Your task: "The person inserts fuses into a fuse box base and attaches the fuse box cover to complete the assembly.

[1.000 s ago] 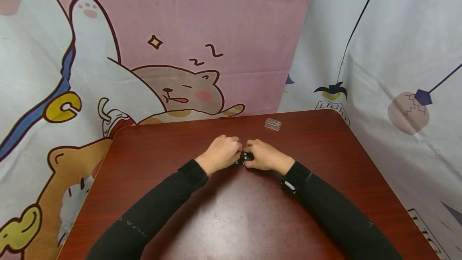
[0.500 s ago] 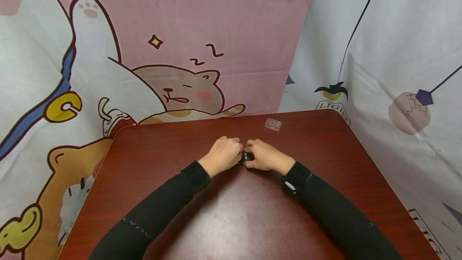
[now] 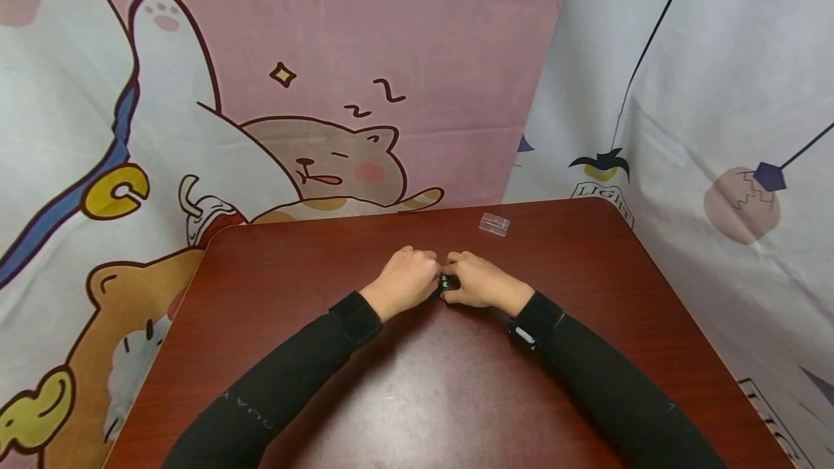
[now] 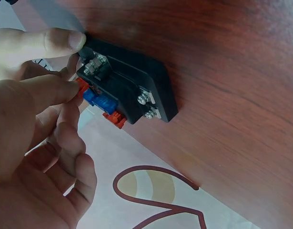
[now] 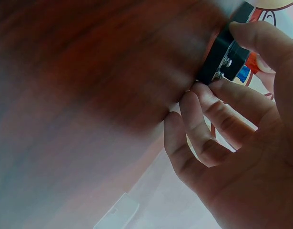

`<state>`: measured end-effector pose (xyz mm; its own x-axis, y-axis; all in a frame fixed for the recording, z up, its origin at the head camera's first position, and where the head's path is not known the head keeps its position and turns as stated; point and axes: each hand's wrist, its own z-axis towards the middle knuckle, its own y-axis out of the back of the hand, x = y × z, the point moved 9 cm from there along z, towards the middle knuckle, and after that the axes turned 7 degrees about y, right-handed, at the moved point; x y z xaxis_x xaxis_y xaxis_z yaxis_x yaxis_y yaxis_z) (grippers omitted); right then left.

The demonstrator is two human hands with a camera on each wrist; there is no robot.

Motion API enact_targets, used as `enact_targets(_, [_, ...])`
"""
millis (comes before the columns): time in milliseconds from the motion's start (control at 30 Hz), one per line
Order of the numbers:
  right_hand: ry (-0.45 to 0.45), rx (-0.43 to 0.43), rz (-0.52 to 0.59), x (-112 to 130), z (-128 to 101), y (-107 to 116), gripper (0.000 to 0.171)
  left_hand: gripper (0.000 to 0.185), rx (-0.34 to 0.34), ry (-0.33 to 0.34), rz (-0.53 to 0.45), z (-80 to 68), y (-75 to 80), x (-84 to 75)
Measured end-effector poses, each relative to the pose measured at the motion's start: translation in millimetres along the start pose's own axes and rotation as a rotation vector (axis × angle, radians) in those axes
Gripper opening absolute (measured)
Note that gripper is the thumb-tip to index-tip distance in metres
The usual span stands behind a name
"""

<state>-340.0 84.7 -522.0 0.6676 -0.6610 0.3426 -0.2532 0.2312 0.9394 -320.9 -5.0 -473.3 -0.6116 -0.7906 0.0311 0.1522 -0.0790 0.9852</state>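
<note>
Where the two hands meet, near the middle of the table (image 3: 586, 353), sits a small black fuse block (image 4: 129, 90), lying flat on the wood with its screw terminals up and a row of red and blue blade fuses (image 4: 99, 101) along one edge. The right hand (image 3: 481, 283) curls over one end of the block, thumb on top and fingers tucked beneath the edge, which looks like bracing so it cannot slide. The left hand (image 3: 405, 282) works at the fuse side: finger and thumb close in a pinch on the end red fuse (image 4: 81, 86), the other fingers loosely bent. A small clear plastic piece (image 3: 493, 224) lies well apart, toward the far right corner.
</note>
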Motion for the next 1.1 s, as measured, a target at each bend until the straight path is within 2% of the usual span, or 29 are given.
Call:
enact_targets(500, [-0.016, 0.009, -0.001, -2.1, -0.8, -1.0, 0.054, 0.014, 0.005, -0.009, 0.011, -0.4, -4.3, -4.8])
enact_targets(700, [-0.008, 0.007, -0.015, -1.4, -0.4, -1.6, 0.053, 0.015, -0.022, -0.008, -0.009, -3.6, -3.5, -5.9])
enact_targets(933, [0.004, -0.002, -0.011, -1.0, 0.0, -1.7, 0.052, 0.016, -0.015, -0.009, -0.013, -4.3, -5.0, -3.0])
enact_targets(1100, [0.012, -0.002, -0.008, -0.5, 0.2, -1.3, 0.051, 0.009, 0.003, -0.017, -0.009, -3.5, -5.7, 1.9])
